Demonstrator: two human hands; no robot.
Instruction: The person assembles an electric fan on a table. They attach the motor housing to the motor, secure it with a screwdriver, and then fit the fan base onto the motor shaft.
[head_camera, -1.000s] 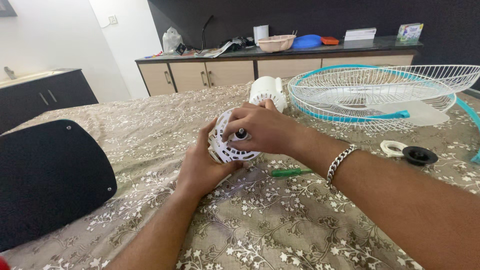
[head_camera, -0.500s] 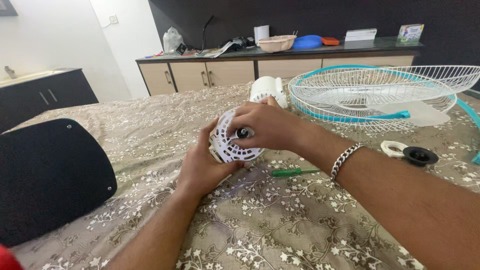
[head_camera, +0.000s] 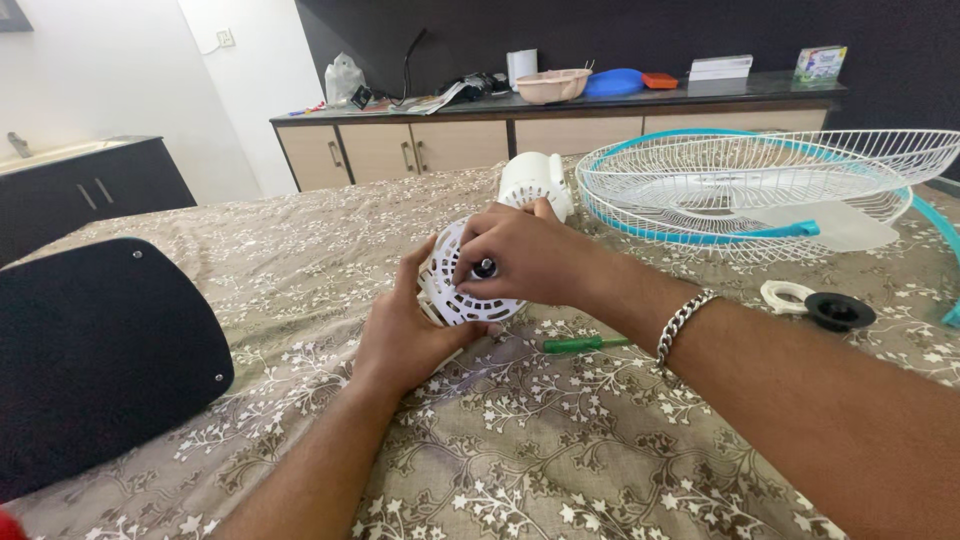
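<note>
White slotted housing (head_camera: 455, 290) gripped by both hands.

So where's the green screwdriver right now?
The screwdriver lies on the floral bedspread in the head view, just under the right wrist, right of the white fan housing both hands hold.

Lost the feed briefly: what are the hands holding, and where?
Left hand grips the white vented fan housing by its rim; right hand pinches its dark centre knob.
</note>
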